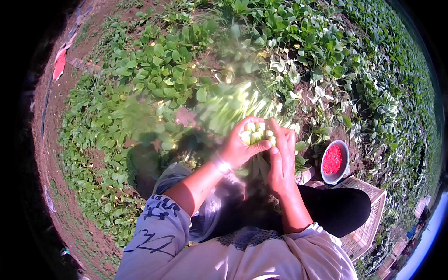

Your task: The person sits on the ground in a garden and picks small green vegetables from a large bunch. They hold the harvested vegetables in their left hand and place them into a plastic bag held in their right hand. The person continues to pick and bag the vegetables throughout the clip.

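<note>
My left hand (241, 145) wraps around a bunch of leafy greens (256, 132), its pale cut stem ends facing up between thumb and fingers. My right hand (282, 157) presses against the other side of the same bunch, with its fingertips at the stems. The leaves of this bunch hang below and are mostly hidden by my hands. Just beyond my hands, a pile of picked greens (234, 105) with pale stalks lies on the ground, partly blurred by glare.
At my right, a grey bowl (344, 164) holds many small red bands (331, 159). Below it stands a plastic crate (362, 227) beside my knee (350, 208). Clear plastic sheeting (171, 175) lies by my left leg. Growing leafy plants (168, 63) spread around, with bare soil (49, 140) at far left.
</note>
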### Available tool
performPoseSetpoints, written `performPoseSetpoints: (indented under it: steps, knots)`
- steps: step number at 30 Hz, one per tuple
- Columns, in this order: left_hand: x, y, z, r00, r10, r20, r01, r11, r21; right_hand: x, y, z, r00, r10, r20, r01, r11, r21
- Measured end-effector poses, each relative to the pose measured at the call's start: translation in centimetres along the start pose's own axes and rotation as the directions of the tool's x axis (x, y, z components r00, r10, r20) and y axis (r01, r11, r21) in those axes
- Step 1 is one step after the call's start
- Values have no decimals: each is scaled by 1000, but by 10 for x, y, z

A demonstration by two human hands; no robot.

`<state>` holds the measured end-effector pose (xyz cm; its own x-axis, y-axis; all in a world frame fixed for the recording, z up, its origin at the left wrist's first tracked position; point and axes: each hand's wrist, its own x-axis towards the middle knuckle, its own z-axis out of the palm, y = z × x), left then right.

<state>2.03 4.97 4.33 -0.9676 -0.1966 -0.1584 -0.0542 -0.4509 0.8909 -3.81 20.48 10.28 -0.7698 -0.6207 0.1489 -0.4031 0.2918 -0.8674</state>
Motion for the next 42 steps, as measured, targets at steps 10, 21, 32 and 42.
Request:
performPoseSetpoints:
  steps: [10, 21, 32, 42]
  knots:
    - [-9, -13, -12, 971, -217, -101, 197, 964, -180, -9, 36, 36, 913, 253, 321, -402, 410, 819]
    - [0, -14, 9, 968, -222, 114, 88, 731, 677, 76, 237, 129, 919, 387, -80, -389, 851, -353]
    - [-2, -11, -7, 964, -254, 76, 143, 740, 657, 74, 236, 145, 736, 677, -7, -544, 597, 589]
    - [-3, -6, -30, 980, -196, -39, 168, 702, 692, 91, 229, 183, 780, 624, 47, -603, 770, -209]
